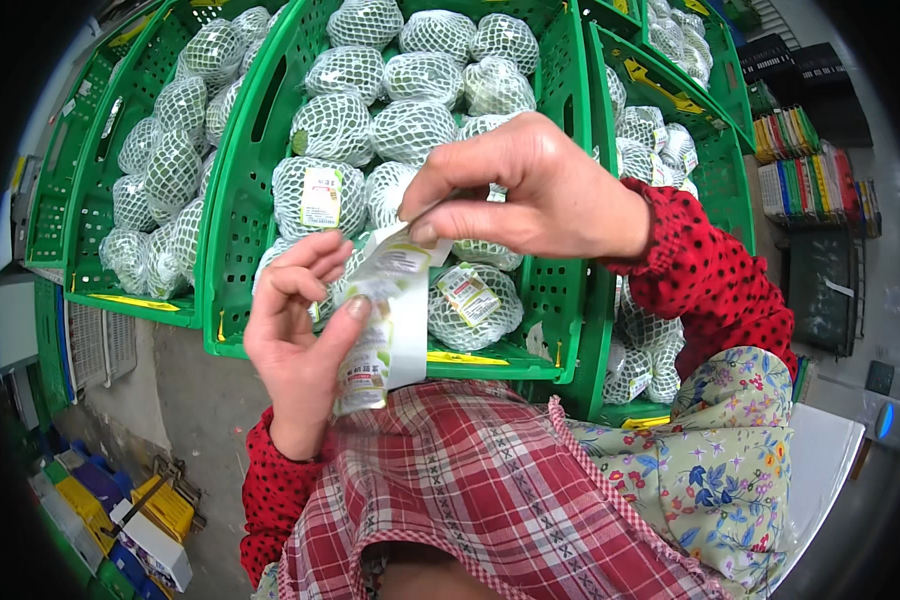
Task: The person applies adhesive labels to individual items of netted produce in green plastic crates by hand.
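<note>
My left hand (302,335) grips a strip of printed stickers (402,325), its thumb pressed on the front and its other fingers behind or curled up. The strip's lower end hangs by my apron. At the strip's upper end, my right hand (540,190) pinches with thumb and forefinger; whether a single sticker is between them is hard to see. Both hands are over a green crate (232,240) of round green produce (340,127) in white foam nets. Stickers show on a netted piece (315,215) by my left fingers and another (473,318) under my right wrist.
More green crates of netted produce stand to the left (82,200) and right (710,150), close against the middle one. A plaid apron (440,450) covers my lap. Yellow and blue boxes (165,510) lie at lower left. A white panel (830,450) is at right.
</note>
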`<state>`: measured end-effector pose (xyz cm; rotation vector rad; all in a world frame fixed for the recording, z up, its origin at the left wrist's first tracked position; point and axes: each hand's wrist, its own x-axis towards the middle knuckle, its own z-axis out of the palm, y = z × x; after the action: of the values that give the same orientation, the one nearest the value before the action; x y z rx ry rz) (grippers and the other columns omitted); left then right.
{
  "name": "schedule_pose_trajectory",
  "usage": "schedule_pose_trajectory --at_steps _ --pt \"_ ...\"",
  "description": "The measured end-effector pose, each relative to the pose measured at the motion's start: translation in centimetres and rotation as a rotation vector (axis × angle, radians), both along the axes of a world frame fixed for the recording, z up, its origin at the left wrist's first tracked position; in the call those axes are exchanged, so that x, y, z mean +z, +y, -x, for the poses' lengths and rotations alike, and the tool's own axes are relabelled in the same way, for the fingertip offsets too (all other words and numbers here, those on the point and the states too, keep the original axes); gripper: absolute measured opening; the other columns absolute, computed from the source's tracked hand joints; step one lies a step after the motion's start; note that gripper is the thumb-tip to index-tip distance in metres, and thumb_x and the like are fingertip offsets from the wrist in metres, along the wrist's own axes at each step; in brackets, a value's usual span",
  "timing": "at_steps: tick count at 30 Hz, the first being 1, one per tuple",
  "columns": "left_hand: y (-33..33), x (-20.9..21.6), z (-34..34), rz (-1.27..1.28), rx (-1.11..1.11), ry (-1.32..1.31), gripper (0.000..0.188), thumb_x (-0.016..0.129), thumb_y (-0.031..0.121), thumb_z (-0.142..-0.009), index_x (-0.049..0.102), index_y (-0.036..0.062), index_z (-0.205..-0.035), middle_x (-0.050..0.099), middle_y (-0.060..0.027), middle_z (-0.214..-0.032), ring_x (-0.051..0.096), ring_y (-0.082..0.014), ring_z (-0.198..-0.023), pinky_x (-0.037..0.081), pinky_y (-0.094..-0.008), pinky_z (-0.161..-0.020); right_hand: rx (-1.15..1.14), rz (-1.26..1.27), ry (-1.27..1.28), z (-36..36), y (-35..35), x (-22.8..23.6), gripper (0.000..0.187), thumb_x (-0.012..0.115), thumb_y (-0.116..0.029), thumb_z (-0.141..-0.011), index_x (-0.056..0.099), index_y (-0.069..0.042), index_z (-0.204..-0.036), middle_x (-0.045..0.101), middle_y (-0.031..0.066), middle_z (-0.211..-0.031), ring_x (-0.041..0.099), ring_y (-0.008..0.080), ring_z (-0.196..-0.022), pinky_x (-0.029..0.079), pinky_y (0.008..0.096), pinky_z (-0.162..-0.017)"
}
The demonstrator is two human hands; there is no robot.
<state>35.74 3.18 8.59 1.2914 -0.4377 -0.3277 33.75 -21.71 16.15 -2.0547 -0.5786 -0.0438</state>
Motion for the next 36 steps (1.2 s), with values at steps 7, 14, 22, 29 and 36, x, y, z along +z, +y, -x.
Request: schedule_pose_trajectory --at_steps 7,14,22,29,36 --pt "-1.4 3.8 -0.5 -0.195 -0.230 -0.172 0.018 0.074 0.000 -0.079 0.066 -0.0021 -0.096 0.069 -0.0122 -0.104 0.066 -0.0163 -0.094 0.051 -0.0297 -0.080 0.104 0.126 -0.160 -2.2 0.1 2.6 0.011 0.072 -0.009 -0.082 0.073 -0.005 -0.092 0.070 0.0085 -0.077 0.068 0.0187 -0.069 0.053 0.0295 -0.064" --pt "1.0 2.0 0.9 -0.322 -0.118 0.023 0.025 0.072 -0.002 -0.081 0.069 -0.0039 -0.106 0.072 -0.0059 -0.091 0.065 -0.0076 -0.076 0.051 -0.0228 -0.064 -0.063 0.393 0.156 -5.5 -9.9 3.9 0.012 0.071 -0.012 -0.084 0.072 -0.005 -0.093 0.070 0.0088 -0.079 0.066 0.0174 -0.069 0.053 0.0298 -0.065" --pt "1.8 1.9 2.1 -0.278 -0.118 0.069 0.026 0.072 -0.002 -0.082 0.068 -0.0044 -0.107 0.072 -0.0062 -0.092 0.066 -0.0086 -0.080 0.053 -0.0240 -0.069 0.164 1.186 0.029 -2.5 -11.3 -11.3 0.024 0.075 -0.018 -0.073 0.064 -0.005 -0.090 0.063 0.0125 -0.067 0.065 0.0334 -0.069 0.051 0.0452 -0.062" --pt "2.2 1.4 2.4 -0.306 -0.113 0.042 0.026 0.072 0.000 -0.082 0.068 -0.0042 -0.108 0.072 -0.0061 -0.092 0.066 -0.0088 -0.079 0.053 -0.0242 -0.068 0.072 1.422 0.100 -4.8 -9.9 -9.9 0.029 0.075 -0.023 -0.075 0.059 -0.003 -0.089 0.063 0.0113 -0.063 0.067 0.0316 -0.066 0.052 0.0431 -0.055" --pt "3.5 1.2 2.0 -0.231 -0.008 0.123 0.021 0.069 -0.001 -0.085 0.067 -0.0054 -0.106 0.065 -0.0094 -0.108 0.063 -0.0125 -0.090 0.051 -0.0262 -0.075 0.327 1.434 -0.152 -3.4 -10.6 -14.2 0.023 0.072 -0.025 -0.076 0.061 -0.006 -0.083 0.062 0.0103 -0.064 0.066 0.0306 -0.063 0.052 0.0412 -0.056"
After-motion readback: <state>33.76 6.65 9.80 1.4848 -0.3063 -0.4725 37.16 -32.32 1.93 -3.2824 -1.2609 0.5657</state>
